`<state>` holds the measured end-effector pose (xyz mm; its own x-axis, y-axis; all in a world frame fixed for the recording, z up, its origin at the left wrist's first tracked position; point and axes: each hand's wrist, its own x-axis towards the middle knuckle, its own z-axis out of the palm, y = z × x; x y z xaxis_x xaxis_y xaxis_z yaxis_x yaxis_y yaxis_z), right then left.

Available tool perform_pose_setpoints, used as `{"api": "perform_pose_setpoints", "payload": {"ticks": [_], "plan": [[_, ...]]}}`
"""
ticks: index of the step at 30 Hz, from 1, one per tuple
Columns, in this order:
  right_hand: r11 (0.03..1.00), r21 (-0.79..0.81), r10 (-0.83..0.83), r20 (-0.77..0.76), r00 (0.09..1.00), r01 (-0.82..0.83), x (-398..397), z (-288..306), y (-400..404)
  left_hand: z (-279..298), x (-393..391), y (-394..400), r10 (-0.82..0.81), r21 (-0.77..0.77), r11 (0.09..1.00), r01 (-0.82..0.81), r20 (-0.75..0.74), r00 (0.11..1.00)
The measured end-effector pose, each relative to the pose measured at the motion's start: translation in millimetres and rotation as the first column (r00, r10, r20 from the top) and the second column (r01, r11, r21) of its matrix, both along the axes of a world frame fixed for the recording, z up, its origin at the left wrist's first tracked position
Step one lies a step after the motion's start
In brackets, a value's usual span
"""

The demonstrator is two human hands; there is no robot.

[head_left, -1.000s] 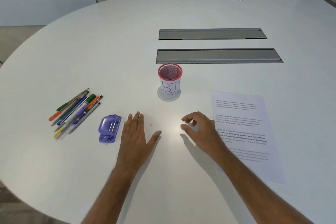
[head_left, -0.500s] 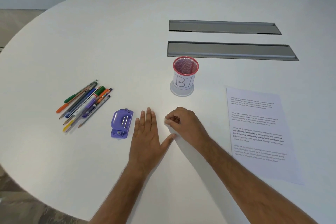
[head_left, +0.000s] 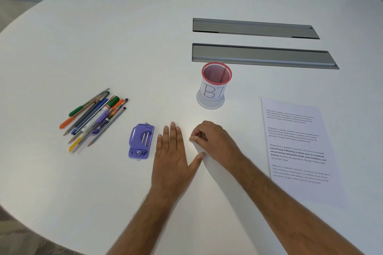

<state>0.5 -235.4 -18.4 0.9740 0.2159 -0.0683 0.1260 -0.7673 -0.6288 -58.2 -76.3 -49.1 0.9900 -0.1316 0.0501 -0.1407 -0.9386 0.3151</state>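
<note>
**One blank sheet [head_left: 215, 174], and a fold that can go crooked**

The sheet lies at 6 o'clock from the mesh cup [head_left: 215, 85], between the purple desk tool [head_left: 141, 141] and the printed page [head_left: 298, 147]. Our right hand [head_left: 217, 141] pinches its far corner between thumb and curled fingers and holds it raised off the surface [head_left: 103, 37]. Our left hand [head_left: 172, 157] lies flat and released, fingers straight toward 12 o'clock, its thumb touching the lifted edge at 3 o'clock.

The paper is white on white, so we judge its lying edges hard to read. A corner brought over without a sighted match would set a skewed crease. The pinch is small, and if it slips the flap drops back. We cannot tell how much of the sheet lies under the flat palm. If it is little, the whole sheet may slide with the pull. A sweep toward 9 o'clock could knock the purple desk tool, which sits just beside the left hand. The pens [head_left: 95, 118] lie farther out and seem safe.

A second ago the right hand hung loosely curled, apart from the left and holding nothing, and no edge was raised. Half a second ago it had already taken the corner by the left thumb. The left hand has stayed flat throughout. Our view has swung toward 9 o'clock.
</note>
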Motion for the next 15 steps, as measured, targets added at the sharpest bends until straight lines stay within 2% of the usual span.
{"api": "perform_pose_setpoints", "payload": {"ticks": [6,10,15], "plan": [[0.995,-0.088,0.052,0.046,0.998,-0.048,-4,2,0,3,1,0,0.0,0.001,1.0,0.0,-0.011,1.0],[0.988,0.146,-0.04,-0.024,0.999,0.043,-2,8,-9,4,1,1,-0.005,-0.005,1.0,0.005,-0.014,1.0],[0.902,0.359,-0.219,-0.099,0.971,0.24,-4,9,-31,8,1,2,-0.008,-0.047,0.999,0.006,-0.024,1.0]]}}
